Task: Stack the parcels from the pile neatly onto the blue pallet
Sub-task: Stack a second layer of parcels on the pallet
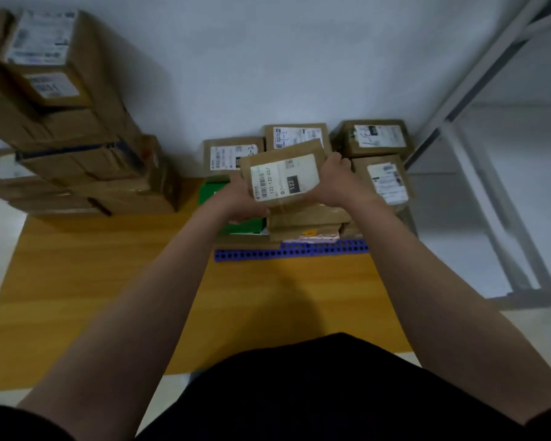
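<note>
I hold a brown cardboard parcel [283, 173] with a white label reading 122 above the stacked parcels on the blue pallet [293, 249]. My left hand [236, 202] grips its lower left edge and my right hand [334, 179] grips its right side. The parcel is tilted, its label facing up. Under it lie flat brown parcels [306, 221] and a green box [245, 224]. Labelled boxes [376, 138] stand in the pallet's back row. The pile of brown parcels [77, 128] rises at the far left.
The pallet sits on a yellow wooden floor mat [109, 265] against a pale wall. A grey metal shelf frame [490, 186] stands to the right. My dark-clothed body fills the bottom of the view.
</note>
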